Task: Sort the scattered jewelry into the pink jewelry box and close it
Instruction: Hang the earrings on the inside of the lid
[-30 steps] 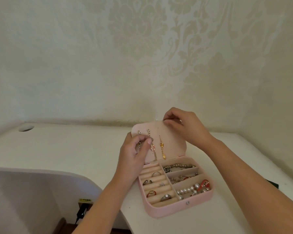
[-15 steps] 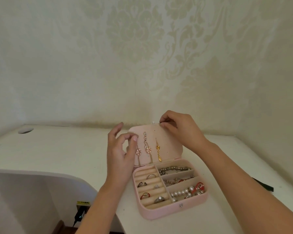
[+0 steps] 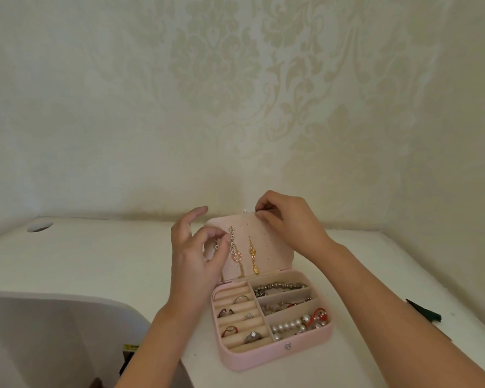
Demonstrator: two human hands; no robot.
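Observation:
The pink jewelry box [image 3: 275, 355] lies open on the white table, its lid [image 3: 275, 242] standing up. Rings [image 3: 241, 299] sit in the left padded rows, and bracelets with a pearl strand [image 3: 289, 326] fill the right compartments. A pink drop earring [image 3: 237, 256] and a gold earring [image 3: 253, 259] hang on the lid. My right hand [image 3: 289, 219] pinches the lid's top edge. My left hand [image 3: 196, 256] pinches a small silver earring [image 3: 216, 245] at the lid's left side; its lower part is hidden behind my fingers.
The white table [image 3: 95, 261] meets patterned wallpaper at the back and right. A round cable hole [image 3: 39, 227] is at the far left. A dark green object [image 3: 424, 310] lies at the right. The table's curved front edge drops off at the lower left.
My left hand shifted left and loosened around the silver earring on the lid. The view moved down and in slightly. My right hand stays on the lid's top edge.

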